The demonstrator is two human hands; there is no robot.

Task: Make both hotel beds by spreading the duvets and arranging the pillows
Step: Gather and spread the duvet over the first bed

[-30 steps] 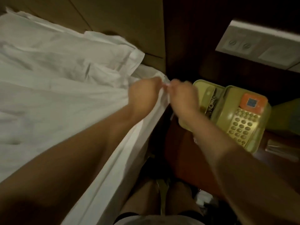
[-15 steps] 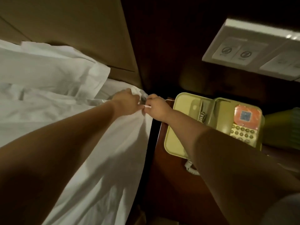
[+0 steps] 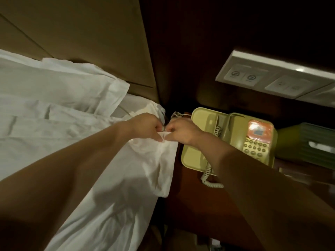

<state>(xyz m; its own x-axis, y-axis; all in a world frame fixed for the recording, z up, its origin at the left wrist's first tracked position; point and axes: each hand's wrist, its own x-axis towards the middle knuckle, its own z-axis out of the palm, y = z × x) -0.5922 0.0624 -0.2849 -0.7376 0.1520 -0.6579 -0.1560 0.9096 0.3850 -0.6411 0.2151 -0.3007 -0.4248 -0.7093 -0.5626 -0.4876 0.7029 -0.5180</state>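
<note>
Left hand point(image 3: 146, 126) and right hand point(image 3: 182, 131) on duvet point(image 3: 152, 163)

Left hand point(image 3: 146, 126) and right hand point(image 3: 181, 130) pinch the duvet point(image 3: 126, 180) corner.

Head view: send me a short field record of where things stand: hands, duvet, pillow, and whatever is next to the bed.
duvet: white, rumpled, its edge hanging down the side of the bed
left hand: pinches the duvet's corner
right hand: pinches the same corner, close beside the left hand
pillow: white, lying against the headboard
telephone: on the nightstand, right of the hands
task state: duvet not yet spread flat
</note>
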